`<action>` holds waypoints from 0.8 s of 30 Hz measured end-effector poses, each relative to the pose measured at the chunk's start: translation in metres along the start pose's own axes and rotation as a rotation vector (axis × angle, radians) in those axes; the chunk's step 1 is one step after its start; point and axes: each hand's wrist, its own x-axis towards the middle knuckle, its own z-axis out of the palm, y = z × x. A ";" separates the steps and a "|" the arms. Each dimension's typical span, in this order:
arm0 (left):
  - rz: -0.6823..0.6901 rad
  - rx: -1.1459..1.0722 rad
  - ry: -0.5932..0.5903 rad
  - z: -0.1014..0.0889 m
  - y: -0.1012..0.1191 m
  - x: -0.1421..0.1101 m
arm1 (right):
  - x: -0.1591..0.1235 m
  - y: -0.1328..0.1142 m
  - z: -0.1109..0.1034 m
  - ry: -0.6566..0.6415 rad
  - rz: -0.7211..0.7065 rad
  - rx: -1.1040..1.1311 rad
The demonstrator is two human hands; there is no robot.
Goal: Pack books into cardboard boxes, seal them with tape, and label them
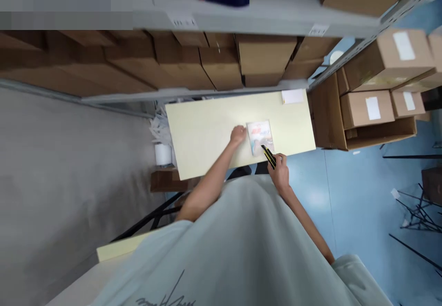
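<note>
A flat printed packet [259, 133], white with red and blue print, lies on the pale yellow table [207, 126]. At its left edge is my left hand [238, 134], the fingers curled closed; what they pinch, if anything, is hidden. My right hand [280, 172] is wrapped round a black and yellow utility knife [268, 156] at the table's front edge. The knife's tip points up and left, over the lower right part of the packet. Whether it touches the packet I cannot tell.
Cardboard boxes [265, 57] fill the shelf behind the table, under a grey beam [248, 22]. A white card [292, 96] lies at the table's back right. More cartons [368, 108] stand in a large open box to the right. A white bin [163, 154] stands left.
</note>
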 end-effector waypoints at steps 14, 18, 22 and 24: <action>0.609 -0.178 0.340 -0.070 0.247 0.008 | 0.301 -0.065 -0.202 0.565 -0.533 0.182; 0.635 -0.166 0.438 -0.098 0.287 0.017 | 0.371 -0.094 -0.247 0.469 -0.607 0.036; 0.546 -0.134 0.469 -0.099 0.277 0.018 | 0.415 -0.108 -0.267 0.368 -0.642 -0.060; 0.452 -0.095 0.462 -0.094 0.253 0.017 | 0.430 -0.109 -0.272 0.329 -0.647 -0.079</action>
